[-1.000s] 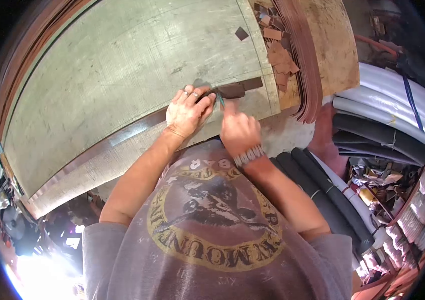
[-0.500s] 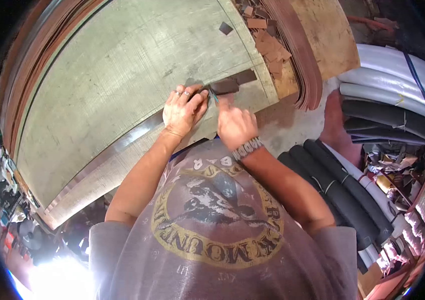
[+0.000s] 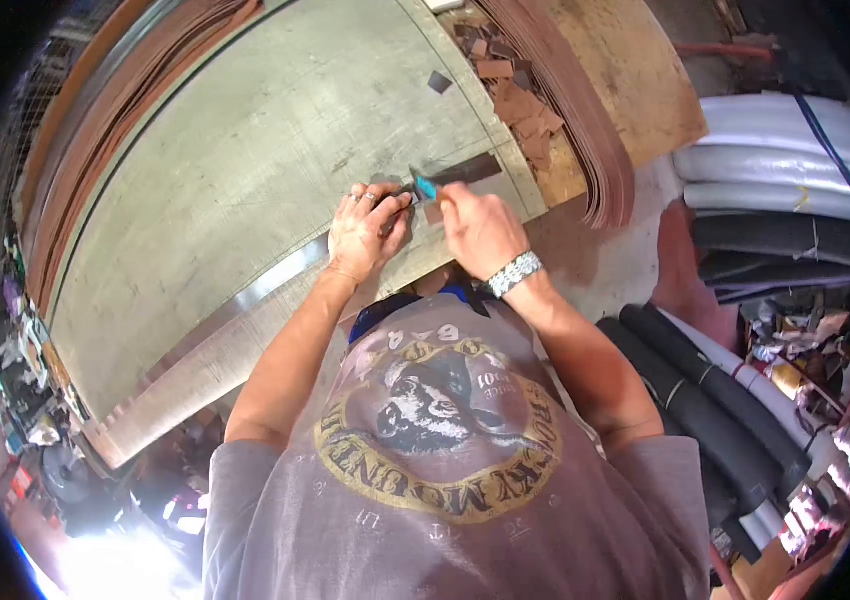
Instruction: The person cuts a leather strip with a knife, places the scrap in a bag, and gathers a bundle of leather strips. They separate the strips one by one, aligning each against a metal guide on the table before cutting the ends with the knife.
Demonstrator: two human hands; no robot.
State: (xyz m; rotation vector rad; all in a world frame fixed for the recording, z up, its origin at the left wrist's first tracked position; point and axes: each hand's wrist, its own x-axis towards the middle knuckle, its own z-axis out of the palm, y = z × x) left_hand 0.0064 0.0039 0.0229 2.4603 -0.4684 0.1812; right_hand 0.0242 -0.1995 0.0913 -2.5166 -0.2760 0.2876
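Observation:
My right hand (image 3: 485, 232), with a metal watch band at the wrist, is closed round a teal utility knife (image 3: 426, 187). The knife's tip points up and left, close to the left fingers. My left hand (image 3: 365, 225), a ring on one finger, presses down with bent fingers on a small dark block (image 3: 403, 192); the fingers partly cover it. A flat dark strip (image 3: 472, 170) lies on the metal-topped table (image 3: 245, 190) just beyond the knife. One small dark square (image 3: 439, 82) lies farther back.
A shiny metal strip (image 3: 285, 272) runs along the table's near edge. Brown scraps (image 3: 523, 115) and a stack of long brown strips (image 3: 595, 140) lie at the right. Black rolls (image 3: 705, 390) and silvery rolls (image 3: 775, 150) are on the right. More brown strips (image 3: 105, 130) curve along the left.
My right hand has drawn back slightly to the right, and the teal knife shows more plainly. A dark piece formerly by the right fingertips no longer shows there. My left hand stays put.

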